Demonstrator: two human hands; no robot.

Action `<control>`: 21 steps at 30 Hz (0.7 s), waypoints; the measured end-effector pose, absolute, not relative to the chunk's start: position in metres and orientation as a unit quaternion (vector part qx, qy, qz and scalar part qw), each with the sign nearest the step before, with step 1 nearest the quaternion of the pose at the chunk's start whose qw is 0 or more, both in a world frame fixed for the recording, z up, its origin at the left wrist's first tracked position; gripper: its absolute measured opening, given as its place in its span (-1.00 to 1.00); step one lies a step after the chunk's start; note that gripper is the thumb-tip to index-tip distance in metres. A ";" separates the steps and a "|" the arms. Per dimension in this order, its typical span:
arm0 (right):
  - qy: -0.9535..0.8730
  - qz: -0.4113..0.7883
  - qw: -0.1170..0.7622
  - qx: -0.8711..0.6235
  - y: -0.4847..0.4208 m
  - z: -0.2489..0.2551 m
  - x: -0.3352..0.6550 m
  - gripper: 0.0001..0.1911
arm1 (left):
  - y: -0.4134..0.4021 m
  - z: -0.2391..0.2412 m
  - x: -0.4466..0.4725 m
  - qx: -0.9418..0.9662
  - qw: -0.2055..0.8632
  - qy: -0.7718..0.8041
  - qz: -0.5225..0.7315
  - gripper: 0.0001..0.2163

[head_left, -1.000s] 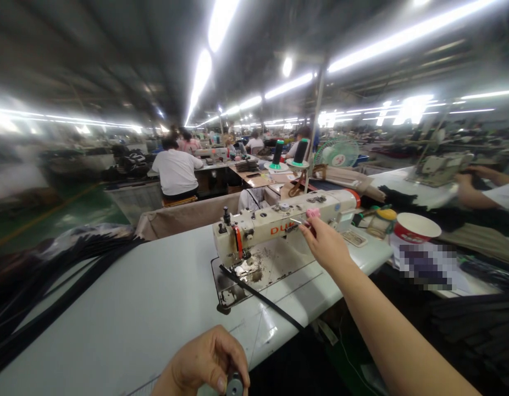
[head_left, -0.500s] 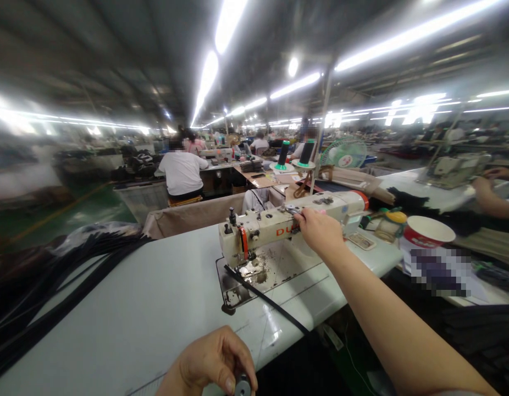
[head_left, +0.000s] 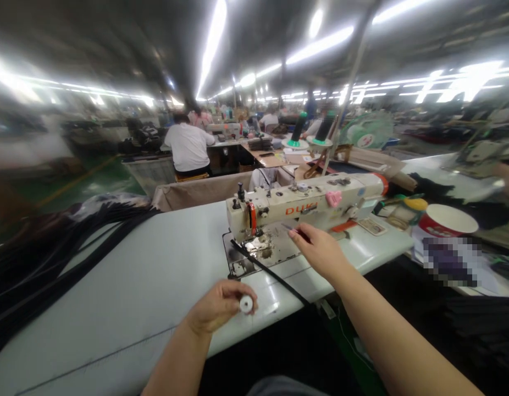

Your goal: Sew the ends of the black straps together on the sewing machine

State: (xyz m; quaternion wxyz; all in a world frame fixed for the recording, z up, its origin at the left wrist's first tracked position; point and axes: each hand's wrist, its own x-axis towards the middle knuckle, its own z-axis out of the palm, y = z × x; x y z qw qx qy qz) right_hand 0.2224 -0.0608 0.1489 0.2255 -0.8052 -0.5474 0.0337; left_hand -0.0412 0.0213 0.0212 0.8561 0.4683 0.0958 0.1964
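My left hand (head_left: 221,302) is closed around a small round bobbin (head_left: 246,304), its pale face and centre hole turned toward me, above the table's front edge. In my right hand (head_left: 318,250), fingers pinch a slim pointed metal tool (head_left: 288,226); its tip points left, and the hand covers the rest. That hand hovers in front of the arm of a cream sewing machine (head_left: 275,206). A black strip (head_left: 275,276) runs from near the needle area across the table and over the front edge.
Long black strips (head_left: 101,242) lie at the left of the white table (head_left: 126,291). Behind the machine stand thread cones (head_left: 298,132) and a green fan (head_left: 368,132). A red and white tub (head_left: 450,220) sits at right. A person in white (head_left: 191,146) sits ahead.
My right hand has come down from the machine's top, bringing the slim metal tool. My left hand has risen with the bobbin, which shows more fully. The camera view has tilted.
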 end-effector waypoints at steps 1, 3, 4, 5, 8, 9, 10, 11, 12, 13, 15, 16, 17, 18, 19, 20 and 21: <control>-0.567 0.087 0.232 -0.785 -0.066 0.138 0.214 -0.66 | 0.023 0.020 -0.040 0.441 0.853 0.121 0.251 -0.58; -0.593 0.194 0.229 -0.747 -0.074 0.118 0.199 -0.65 | 0.026 0.019 -0.037 0.386 0.841 0.161 0.345 -0.63; -0.599 0.240 0.221 -0.732 -0.077 0.109 0.191 -0.64 | 0.027 0.019 -0.036 0.367 0.835 0.171 0.373 -0.64; -0.600 0.276 0.212 -0.720 -0.080 0.102 0.185 -0.64 | 0.029 0.019 -0.035 0.354 0.830 0.177 0.393 -0.65; -0.598 0.323 0.174 -0.712 -0.086 0.090 0.169 -0.65 | 0.031 0.020 -0.034 0.337 0.827 0.180 0.412 -0.64; -0.598 0.325 0.157 -0.716 -0.087 0.088 0.165 -0.66 | 0.031 0.021 -0.034 0.333 0.828 0.179 0.414 -0.64; -0.599 0.322 0.139 -0.720 -0.088 0.088 0.162 -0.67 | 0.031 0.021 -0.034 0.329 0.829 0.178 0.416 -0.64; -0.600 0.316 0.120 -0.725 -0.089 0.087 0.159 -0.68 | 0.031 0.022 -0.034 0.326 0.830 0.176 0.418 -0.64; -0.603 0.309 0.103 -0.728 -0.089 0.087 0.156 -0.69 | 0.031 0.022 -0.034 0.324 0.830 0.175 0.419 -0.64; -0.607 0.302 0.090 -0.730 -0.089 0.087 0.153 -0.70 | 0.031 0.022 -0.034 0.324 0.829 0.174 0.421 -0.65; -0.617 0.286 0.074 -0.730 -0.089 0.085 0.148 -0.69 | 0.031 0.021 -0.035 0.326 0.828 0.171 0.422 -0.66; -0.622 0.278 0.070 -0.729 -0.088 0.084 0.145 -0.69 | 0.031 0.021 -0.035 0.328 0.828 0.169 0.422 -0.66; -0.626 0.272 0.070 -0.727 -0.088 0.083 0.143 -0.68 | 0.031 0.021 -0.035 0.328 0.829 0.167 0.422 -0.66; -0.631 0.267 0.072 -0.725 -0.087 0.081 0.140 -0.68 | 0.031 0.021 -0.035 0.328 0.829 0.165 0.421 -0.65; -0.635 0.263 0.076 -0.722 -0.086 0.079 0.139 -0.68 | 0.030 0.021 -0.035 0.327 0.830 0.164 0.421 -0.64; -0.640 0.261 0.081 -0.718 -0.086 0.078 0.138 -0.69 | 0.030 0.021 -0.036 0.326 0.830 0.163 0.422 -0.64; -0.643 0.265 0.087 -0.713 -0.086 0.076 0.138 -0.69 | 0.030 0.022 -0.036 0.325 0.830 0.163 0.423 -0.64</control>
